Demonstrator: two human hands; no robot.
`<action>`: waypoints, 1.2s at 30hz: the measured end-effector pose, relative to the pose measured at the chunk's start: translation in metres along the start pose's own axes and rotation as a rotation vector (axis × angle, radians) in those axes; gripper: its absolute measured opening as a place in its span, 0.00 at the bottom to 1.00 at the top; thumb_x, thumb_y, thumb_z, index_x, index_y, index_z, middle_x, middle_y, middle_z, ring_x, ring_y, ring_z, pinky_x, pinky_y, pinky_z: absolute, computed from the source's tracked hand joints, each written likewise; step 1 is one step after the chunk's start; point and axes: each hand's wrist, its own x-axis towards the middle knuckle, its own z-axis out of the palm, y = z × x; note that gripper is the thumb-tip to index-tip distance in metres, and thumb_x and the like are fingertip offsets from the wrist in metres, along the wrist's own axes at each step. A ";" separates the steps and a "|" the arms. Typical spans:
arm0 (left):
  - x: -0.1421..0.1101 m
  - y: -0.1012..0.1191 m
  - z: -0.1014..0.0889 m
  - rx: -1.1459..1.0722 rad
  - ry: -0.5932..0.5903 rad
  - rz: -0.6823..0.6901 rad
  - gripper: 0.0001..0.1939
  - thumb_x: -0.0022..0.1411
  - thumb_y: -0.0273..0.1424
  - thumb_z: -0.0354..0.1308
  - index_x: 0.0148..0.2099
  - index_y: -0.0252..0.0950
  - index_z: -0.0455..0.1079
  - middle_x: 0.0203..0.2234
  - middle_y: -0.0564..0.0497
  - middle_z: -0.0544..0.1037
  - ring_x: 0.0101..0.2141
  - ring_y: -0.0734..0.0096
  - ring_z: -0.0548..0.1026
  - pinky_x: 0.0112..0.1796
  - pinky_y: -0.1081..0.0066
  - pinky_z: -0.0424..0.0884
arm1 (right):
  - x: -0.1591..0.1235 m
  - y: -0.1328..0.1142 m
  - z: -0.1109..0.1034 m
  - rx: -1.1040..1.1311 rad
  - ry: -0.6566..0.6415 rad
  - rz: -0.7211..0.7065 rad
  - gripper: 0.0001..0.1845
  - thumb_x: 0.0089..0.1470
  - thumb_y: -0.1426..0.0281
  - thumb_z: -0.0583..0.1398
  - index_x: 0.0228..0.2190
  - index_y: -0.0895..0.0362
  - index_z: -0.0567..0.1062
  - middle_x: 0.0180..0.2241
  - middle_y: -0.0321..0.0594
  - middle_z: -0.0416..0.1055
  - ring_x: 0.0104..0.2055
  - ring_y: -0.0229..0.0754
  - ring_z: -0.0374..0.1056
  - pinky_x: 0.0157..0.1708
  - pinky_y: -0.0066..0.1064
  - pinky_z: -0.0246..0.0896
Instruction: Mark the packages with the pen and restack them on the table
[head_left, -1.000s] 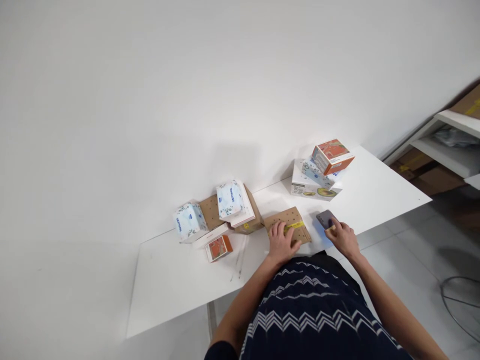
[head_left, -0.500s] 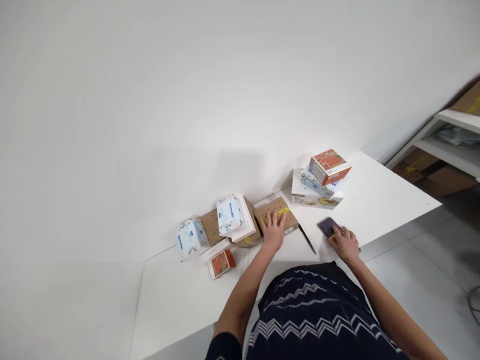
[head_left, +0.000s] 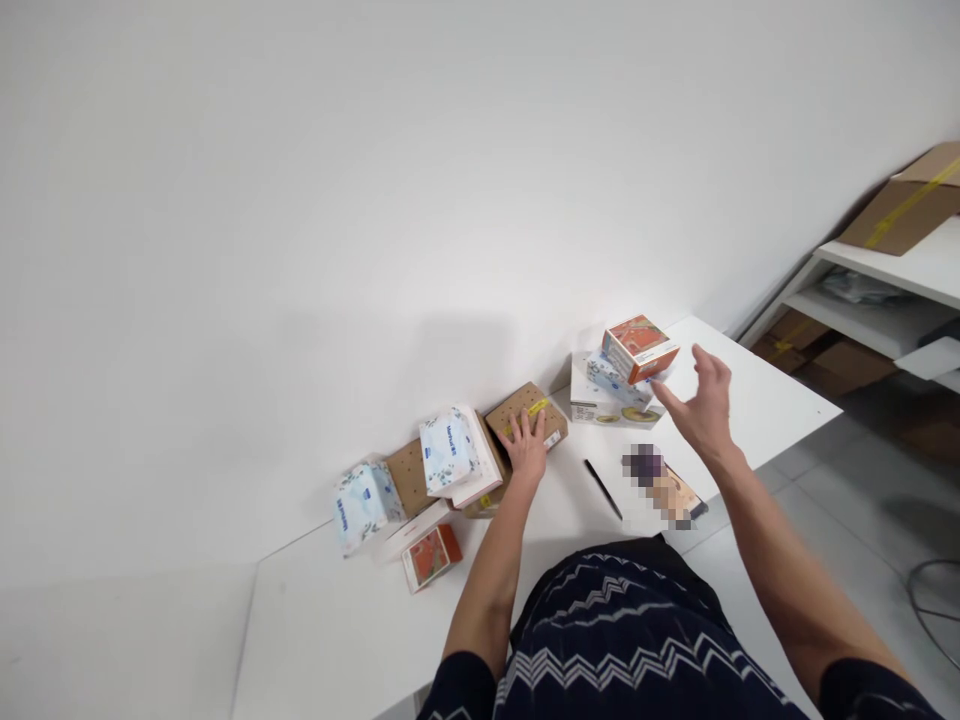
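Note:
My left hand (head_left: pixel 527 447) lies with spread fingers on a brown cardboard box (head_left: pixel 522 400) with small holes and yellow tape. Raised over the table, my right hand (head_left: pixel 705 408) has its thumb and fingers apart and nothing between them. Just left of it, an orange and white box (head_left: pixel 641 345) sits on a blue-and-white tissue pack (head_left: pixel 609 376). Both rest on a white box with an avocado picture (head_left: pixel 592 411). A phone (head_left: pixel 684 493), partly covered by pixelation, lies on the table below my right hand. Between the hands is a thin black pen-like stick (head_left: pixel 602 488).
Left of my left hand, a tissue pack (head_left: pixel 448 452) tops a pile of cartons, with another tissue pack (head_left: pixel 366 505) beside it. A small orange box (head_left: pixel 431 558) lies in front. The white table (head_left: pixel 315 610) meets the wall; shelves (head_left: pixel 847 290) with cardboard boxes stand right.
My right hand has left the phone and moved up beside the stacked orange box, its fingers opening. My left hand stays on the cardboard box. The camera view has shifted slightly.

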 end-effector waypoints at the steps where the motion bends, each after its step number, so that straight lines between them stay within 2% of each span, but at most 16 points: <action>1: -0.004 0.001 -0.001 -0.008 0.017 0.008 0.39 0.57 0.33 0.62 0.67 0.47 0.50 0.65 0.39 0.53 0.64 0.40 0.51 0.55 0.33 0.48 | 0.008 -0.006 0.003 -0.031 -0.029 -0.025 0.45 0.48 0.51 0.61 0.62 0.55 0.55 0.58 0.55 0.54 0.60 0.58 0.53 0.53 0.52 0.56; 4: -0.025 0.006 -0.007 -0.049 0.106 0.089 0.39 0.55 0.34 0.63 0.67 0.46 0.52 0.65 0.38 0.55 0.64 0.41 0.50 0.56 0.34 0.48 | 0.024 -0.018 0.017 -0.145 -0.110 -0.056 0.44 0.47 0.51 0.61 0.61 0.55 0.56 0.59 0.57 0.50 0.61 0.63 0.48 0.54 0.56 0.51; 7: -0.054 0.013 -0.010 -0.129 0.184 0.174 0.36 0.56 0.33 0.61 0.66 0.45 0.55 0.63 0.38 0.58 0.63 0.41 0.52 0.56 0.36 0.51 | 0.032 -0.023 0.030 -0.182 -0.146 -0.026 0.38 0.48 0.57 0.62 0.58 0.57 0.61 0.58 0.58 0.50 0.56 0.62 0.54 0.53 0.55 0.51; 9: -0.072 0.017 -0.011 -0.215 0.208 0.186 0.33 0.57 0.33 0.59 0.64 0.43 0.58 0.61 0.38 0.60 0.62 0.41 0.54 0.56 0.38 0.54 | 0.032 -0.027 0.031 -0.129 -0.125 0.032 0.35 0.47 0.60 0.62 0.56 0.58 0.64 0.56 0.57 0.52 0.55 0.59 0.56 0.53 0.53 0.53; 12: -0.092 0.022 -0.014 -0.446 0.233 0.159 0.26 0.59 0.32 0.56 0.60 0.38 0.64 0.57 0.38 0.64 0.60 0.46 0.58 0.56 0.45 0.58 | 0.019 -0.038 0.018 0.052 -0.053 0.147 0.35 0.45 0.60 0.63 0.54 0.57 0.67 0.54 0.53 0.55 0.56 0.57 0.55 0.54 0.50 0.54; 15: -0.101 0.024 -0.023 -0.835 0.202 0.109 0.22 0.61 0.33 0.55 0.57 0.37 0.65 0.53 0.40 0.68 0.56 0.55 0.65 0.56 0.51 0.61 | -0.012 -0.054 -0.001 0.399 -0.091 0.391 0.34 0.44 0.57 0.64 0.53 0.53 0.68 0.49 0.46 0.64 0.49 0.52 0.64 0.50 0.47 0.61; 19: -0.107 0.025 -0.039 -1.391 0.053 -0.002 0.29 0.60 0.41 0.57 0.61 0.40 0.57 0.53 0.40 0.69 0.51 0.59 0.71 0.50 0.56 0.68 | -0.078 -0.070 -0.008 1.053 -0.396 0.770 0.23 0.48 0.55 0.63 0.45 0.50 0.72 0.42 0.41 0.74 0.42 0.49 0.71 0.43 0.43 0.68; 21: -0.109 0.024 -0.046 -1.593 -0.027 -0.033 0.35 0.59 0.46 0.57 0.64 0.40 0.52 0.55 0.38 0.67 0.49 0.59 0.73 0.47 0.57 0.71 | -0.111 -0.071 0.000 1.232 -0.529 0.982 0.17 0.48 0.55 0.63 0.39 0.51 0.74 0.36 0.41 0.76 0.37 0.49 0.72 0.41 0.45 0.69; 24: -0.114 0.022 -0.054 -1.707 -0.091 -0.078 0.40 0.58 0.50 0.56 0.66 0.41 0.46 0.57 0.37 0.65 0.49 0.58 0.73 0.45 0.58 0.72 | -0.148 -0.071 0.012 1.367 -0.626 1.258 0.15 0.49 0.55 0.61 0.35 0.51 0.73 0.29 0.42 0.76 0.33 0.49 0.73 0.42 0.47 0.69; 26: -0.117 0.020 -0.057 -1.689 -0.092 -0.116 0.42 0.57 0.50 0.57 0.67 0.41 0.45 0.56 0.37 0.67 0.50 0.58 0.72 0.47 0.59 0.72 | -0.162 -0.071 0.017 1.410 -0.641 1.354 0.14 0.50 0.56 0.61 0.34 0.51 0.73 0.29 0.42 0.76 0.33 0.48 0.73 0.44 0.47 0.68; 29: -0.121 0.019 -0.059 -1.668 -0.082 -0.154 0.43 0.56 0.50 0.58 0.67 0.40 0.44 0.56 0.38 0.67 0.52 0.58 0.71 0.48 0.60 0.71 | -0.168 -0.072 0.019 1.418 -0.611 1.333 0.11 0.50 0.60 0.62 0.36 0.50 0.73 0.34 0.40 0.77 0.37 0.47 0.73 0.46 0.45 0.66; 33: -0.122 0.018 -0.059 -1.691 -0.088 -0.159 0.41 0.56 0.46 0.59 0.66 0.41 0.46 0.58 0.38 0.65 0.51 0.58 0.72 0.47 0.61 0.71 | -0.168 -0.073 0.021 1.395 -0.611 1.112 0.17 0.48 0.64 0.62 0.42 0.50 0.72 0.43 0.40 0.76 0.47 0.50 0.70 0.48 0.44 0.63; 36: -0.122 0.021 -0.064 -1.680 -0.043 -0.124 0.38 0.55 0.42 0.62 0.63 0.41 0.50 0.56 0.40 0.67 0.48 0.61 0.73 0.47 0.61 0.71 | -0.167 -0.071 0.023 1.371 -0.644 1.025 0.20 0.45 0.66 0.62 0.43 0.51 0.72 0.45 0.41 0.76 0.47 0.52 0.69 0.46 0.43 0.62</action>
